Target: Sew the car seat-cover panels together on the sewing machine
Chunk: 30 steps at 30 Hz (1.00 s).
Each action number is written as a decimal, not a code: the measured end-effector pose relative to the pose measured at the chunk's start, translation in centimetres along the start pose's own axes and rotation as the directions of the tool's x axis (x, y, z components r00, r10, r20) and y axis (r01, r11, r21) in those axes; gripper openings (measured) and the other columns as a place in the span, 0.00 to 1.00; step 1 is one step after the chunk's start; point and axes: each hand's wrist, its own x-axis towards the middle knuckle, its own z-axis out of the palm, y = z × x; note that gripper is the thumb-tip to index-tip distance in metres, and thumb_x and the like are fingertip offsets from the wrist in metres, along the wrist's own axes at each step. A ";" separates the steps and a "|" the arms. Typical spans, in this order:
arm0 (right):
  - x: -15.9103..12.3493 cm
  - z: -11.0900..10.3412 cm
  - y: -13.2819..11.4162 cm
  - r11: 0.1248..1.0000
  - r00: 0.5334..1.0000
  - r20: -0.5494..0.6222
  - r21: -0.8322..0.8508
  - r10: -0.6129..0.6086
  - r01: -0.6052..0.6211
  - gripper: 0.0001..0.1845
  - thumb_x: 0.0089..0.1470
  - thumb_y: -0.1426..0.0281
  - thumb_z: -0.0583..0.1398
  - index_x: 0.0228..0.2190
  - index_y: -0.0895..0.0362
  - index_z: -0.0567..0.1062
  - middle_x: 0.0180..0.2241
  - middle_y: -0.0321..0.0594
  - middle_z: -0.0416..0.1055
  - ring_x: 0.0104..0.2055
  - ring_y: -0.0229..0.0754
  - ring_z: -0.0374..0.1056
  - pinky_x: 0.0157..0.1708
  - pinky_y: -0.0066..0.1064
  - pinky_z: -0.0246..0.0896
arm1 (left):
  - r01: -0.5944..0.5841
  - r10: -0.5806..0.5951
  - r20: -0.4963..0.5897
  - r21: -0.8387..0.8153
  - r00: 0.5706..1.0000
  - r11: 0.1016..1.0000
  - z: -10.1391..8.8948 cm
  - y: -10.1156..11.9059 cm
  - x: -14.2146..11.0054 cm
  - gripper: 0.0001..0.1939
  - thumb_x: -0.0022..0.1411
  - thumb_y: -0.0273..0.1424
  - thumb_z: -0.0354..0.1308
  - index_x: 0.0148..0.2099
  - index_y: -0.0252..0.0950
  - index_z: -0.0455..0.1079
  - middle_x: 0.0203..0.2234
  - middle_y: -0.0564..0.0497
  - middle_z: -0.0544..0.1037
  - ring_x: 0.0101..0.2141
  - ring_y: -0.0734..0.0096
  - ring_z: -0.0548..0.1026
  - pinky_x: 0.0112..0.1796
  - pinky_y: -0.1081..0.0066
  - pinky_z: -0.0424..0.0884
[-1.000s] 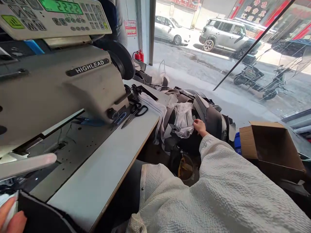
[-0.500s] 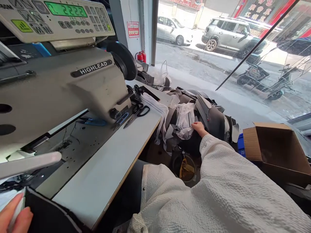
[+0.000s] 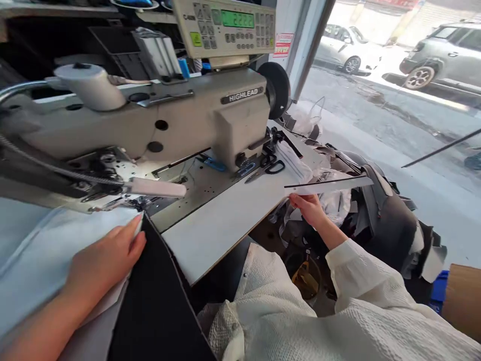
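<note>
My left hand (image 3: 107, 255) pinches the edge of a panel with white material (image 3: 56, 245) on one side and black fabric (image 3: 150, 306) on the other. The panel lies at the working end of a sewing machine (image 3: 195, 115), with the hand just in front of the needle area. Out to the right, my right hand (image 3: 310, 210) is closed on the near end of a long white strip (image 3: 334, 186) with a thin black edge. The strip is held up above a clear plastic bag (image 3: 334, 205). A pale lever (image 3: 160, 187) sticks out above the machine bed.
Dark-handled scissors (image 3: 266, 169) and blue snips (image 3: 211, 163) lie by the machine. The white tabletop (image 3: 218, 220) ends in a bare edge toward me. Heaped grey and black offcuts (image 3: 394, 210) fill the floor at right, near a cardboard box (image 3: 464, 296).
My right hand has lifted the white strip from the plastic bag and moved toward the table. The view has swung left, bringing more of my left hand and the panel into sight.
</note>
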 end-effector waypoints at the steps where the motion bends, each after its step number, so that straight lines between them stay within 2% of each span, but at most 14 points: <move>1: 0.4 1.9 -0.5 0.999 0.998 0.044 0.009 -0.037 0.037 0.18 0.47 0.52 0.62 0.24 0.54 0.71 0.21 0.34 0.63 0.24 0.36 0.59 0.25 0.30 0.57 | -0.032 0.029 0.033 0.105 0.999 0.994 -0.3 0.7 -0.4 0.23 0.66 0.37 0.41 0.58 0.34 0.61 0.38 0.48 0.72 0.32 0.63 0.70 0.32 0.70 0.63; 3: 1.2 5.8 -1.7 0.985 0.967 0.195 -0.021 -0.166 0.173 0.12 0.48 0.57 0.63 0.27 0.54 0.75 0.26 0.37 0.68 0.28 0.38 0.62 0.29 0.32 0.58 | -0.131 0.130 0.020 0.190 0.991 0.973 -0.7 2.3 -1.5 0.23 0.67 0.32 0.37 0.58 0.29 0.61 0.40 0.44 0.69 0.37 0.62 0.70 0.36 0.68 0.64; 4: 1.7 7.8 -2.3 0.951 0.914 0.303 -0.063 -0.271 0.303 0.10 0.51 0.60 0.62 0.30 0.53 0.76 0.29 0.38 0.69 0.30 0.39 0.63 0.31 0.32 0.58 | -0.213 0.214 0.013 0.161 0.977 0.964 -0.7 3.1 -2.2 0.21 0.66 0.31 0.39 0.57 0.30 0.62 0.42 0.43 0.69 0.40 0.61 0.69 0.39 0.67 0.64; 6: 2.9 12.0 -3.3 0.751 0.694 0.521 -0.142 -0.497 0.645 0.10 0.57 0.66 0.56 0.36 0.52 0.77 0.31 0.40 0.71 0.32 0.39 0.64 0.33 0.32 0.57 | -0.385 0.383 0.036 0.073 0.923 0.920 -0.6 4.5 -3.7 0.16 0.64 0.32 0.45 0.48 0.33 0.68 0.45 0.43 0.68 0.43 0.61 0.68 0.42 0.65 0.64; 8: 4.3 16.5 -3.8 0.431 0.433 0.676 -0.186 -0.596 0.883 0.13 0.59 0.71 0.52 0.38 0.52 0.76 0.29 0.39 0.71 0.30 0.37 0.64 0.30 0.30 0.55 | -0.527 0.524 0.109 0.000 0.845 0.850 -0.3 5.4 -5.3 0.11 0.63 0.35 0.49 0.40 0.35 0.70 0.42 0.45 0.70 0.42 0.62 0.68 0.43 0.63 0.63; 9: 4.8 18.6 -3.8 0.321 0.370 0.717 -0.212 -0.590 0.923 0.13 0.59 0.73 0.51 0.37 0.53 0.76 0.27 0.38 0.70 0.28 0.36 0.63 0.28 0.29 0.54 | -0.575 0.573 0.143 -0.031 0.807 0.817 -0.2 5.6 -6.0 0.11 0.63 0.37 0.50 0.38 0.36 0.70 0.40 0.46 0.70 0.41 0.63 0.68 0.43 0.63 0.62; 12: 5.9 23.8 -3.7 0.211 0.363 0.767 -0.296 -0.529 0.932 0.14 0.56 0.78 0.51 0.33 0.55 0.75 0.24 0.38 0.68 0.25 0.37 0.60 0.25 0.29 0.51 | -0.620 0.626 0.172 -0.094 0.760 0.779 -0.2 5.7 -7.9 0.14 0.62 0.41 0.52 0.33 0.36 0.69 0.35 0.48 0.71 0.39 0.64 0.68 0.43 0.62 0.60; 14: 6.0 25.3 -3.5 0.257 0.423 0.741 -0.336 -0.521 0.906 0.15 0.55 0.81 0.50 0.35 0.56 0.74 0.26 0.39 0.69 0.27 0.38 0.61 0.26 0.29 0.52 | -0.613 0.627 0.161 -0.132 0.762 0.779 -0.3 5.4 -8.4 0.16 0.62 0.42 0.52 0.30 0.35 0.69 0.35 0.48 0.71 0.40 0.64 0.67 0.44 0.62 0.59; 16: 5.8 25.3 -3.5 0.325 0.429 0.737 -0.293 -0.522 0.899 0.17 0.55 0.80 0.50 0.41 0.56 0.73 0.32 0.40 0.71 0.31 0.39 0.64 0.30 0.30 0.55 | -0.612 0.637 0.147 -0.184 0.757 0.770 -0.5 4.9 -8.3 0.18 0.62 0.43 0.52 0.27 0.35 0.69 0.33 0.48 0.71 0.40 0.64 0.68 0.45 0.62 0.58; 19: 5.1 23.7 -3.6 0.373 0.259 0.826 -0.064 -0.501 0.925 0.15 0.58 0.73 0.53 0.46 0.54 0.70 0.42 0.40 0.72 0.42 0.41 0.66 0.42 0.33 0.59 | -0.608 0.672 0.055 -0.375 0.739 0.700 -1.6 4.1 -7.8 0.23 0.65 0.41 0.45 0.21 0.35 0.62 0.24 0.50 0.70 0.34 0.68 0.68 0.43 0.62 0.59; 22: 4.2 22.2 -3.6 0.371 0.130 0.886 0.049 -0.444 0.927 0.22 0.57 0.64 0.57 0.52 0.55 0.66 0.52 0.44 0.67 0.56 0.48 0.59 0.54 0.44 0.51 | -0.546 0.585 -0.162 -0.612 0.795 0.572 -3.6 2.8 -7.4 0.24 0.67 0.38 0.36 0.19 0.35 0.53 0.17 0.52 0.64 0.27 0.72 0.65 0.39 0.62 0.59; 25: 3.3 22.1 -3.5 0.362 0.086 0.902 0.081 -0.422 0.929 0.38 0.50 0.49 0.59 0.56 0.58 0.63 0.57 0.48 0.61 0.61 0.56 0.51 0.58 0.52 0.42 | -0.478 0.426 -0.275 -0.719 0.862 0.505 -5.1 1.7 -7.5 0.22 0.66 0.37 0.37 0.21 0.35 0.50 0.15 0.53 0.62 0.25 0.72 0.64 0.38 0.61 0.59; 27: 2.6 22.8 -3.6 0.360 0.062 0.894 0.114 -0.443 0.926 0.44 0.44 0.41 0.58 0.55 0.57 0.64 0.57 0.49 0.61 0.61 0.59 0.51 0.59 0.55 0.40 | -0.454 0.410 -0.257 -0.732 0.875 0.508 -5.3 1.6 -7.6 0.21 0.66 0.37 0.38 0.21 0.35 0.50 0.15 0.53 0.62 0.25 0.71 0.64 0.37 0.60 0.59; 30: 1.7 24.7 -3.7 0.369 0.146 0.876 0.038 -0.459 0.929 0.42 0.43 0.40 0.58 0.50 0.57 0.68 0.54 0.51 0.65 0.59 0.60 0.54 0.57 0.57 0.42 | -0.464 0.480 -0.200 -0.711 0.854 0.529 -4.6 2.4 -7.6 0.21 0.65 0.37 0.38 0.21 0.35 0.50 0.15 0.53 0.62 0.24 0.71 0.64 0.37 0.61 0.58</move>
